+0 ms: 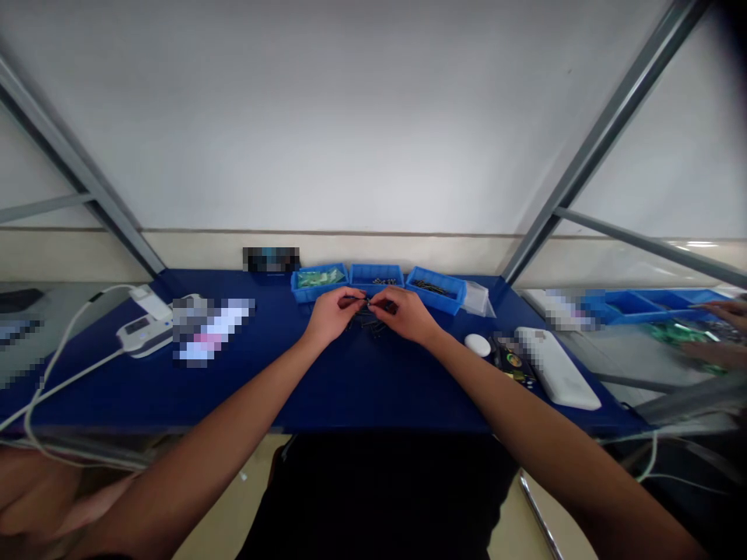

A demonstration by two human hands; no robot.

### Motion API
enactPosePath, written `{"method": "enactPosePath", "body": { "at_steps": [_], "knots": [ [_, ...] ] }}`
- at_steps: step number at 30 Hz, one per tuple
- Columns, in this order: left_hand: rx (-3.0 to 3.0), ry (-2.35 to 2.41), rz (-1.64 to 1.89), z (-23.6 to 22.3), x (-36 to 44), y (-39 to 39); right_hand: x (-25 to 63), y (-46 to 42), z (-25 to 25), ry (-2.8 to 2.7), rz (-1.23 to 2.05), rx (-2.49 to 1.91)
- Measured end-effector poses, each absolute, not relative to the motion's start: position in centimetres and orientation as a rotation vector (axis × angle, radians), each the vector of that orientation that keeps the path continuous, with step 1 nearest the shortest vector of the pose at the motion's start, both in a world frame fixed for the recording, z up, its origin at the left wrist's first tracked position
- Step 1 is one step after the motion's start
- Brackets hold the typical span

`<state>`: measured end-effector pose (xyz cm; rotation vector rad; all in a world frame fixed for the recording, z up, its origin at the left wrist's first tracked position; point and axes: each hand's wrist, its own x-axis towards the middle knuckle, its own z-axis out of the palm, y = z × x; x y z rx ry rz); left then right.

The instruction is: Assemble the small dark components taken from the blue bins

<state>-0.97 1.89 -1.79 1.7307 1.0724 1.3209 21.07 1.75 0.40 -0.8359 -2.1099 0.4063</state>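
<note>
My left hand (334, 315) and my right hand (407, 313) meet above the middle of the blue table. Thumb and fingers are pinched together on both, with the fingertips almost touching. Whatever small dark piece sits between them is too tiny to name. Just below the fingertips lies a loose pile of thin dark parts (373, 325), partly covered by the hands. Behind stand three blue bins: the left bin (319, 293) has green-and-clear packets, the middle bin (377, 271) small metallic pieces, and the right bin (435, 302) long dark thin parts.
Clear plastic bags (478, 299) lie beside the right bin. On the right are a round white case (477, 344), a dark packet (513, 359) and a white power bank (563, 373). A white power strip (143, 334) with cables occupies the left. Another person's hands (720, 334) work at the neighbouring table.
</note>
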Motion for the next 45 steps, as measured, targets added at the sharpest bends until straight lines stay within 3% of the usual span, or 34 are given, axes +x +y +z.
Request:
{"method": "enactPosePath", "body": {
  "at_steps": [7, 29, 35, 45],
  "knots": [
    [1.689, 1.093, 1.462, -1.8, -1.0, 2.1, 21.2, 1.8, 0.7, -2.039, 0.366, -0.845],
    [1.702, 0.872, 1.341, -1.2, -0.1, 1.2, 21.1, 2.0, 0.1, -2.107, 0.356, -0.863],
    [1.824, 1.127, 1.334, -1.4, -1.0, 1.8, 21.4, 3.0, 0.2, -1.892, 0.498, -0.992],
    [2.292, 1.385, 1.021, -1.6, -1.3, 1.5, 27.3, 4.7, 2.9, -1.745, -0.106, -1.525]
  ]
}}
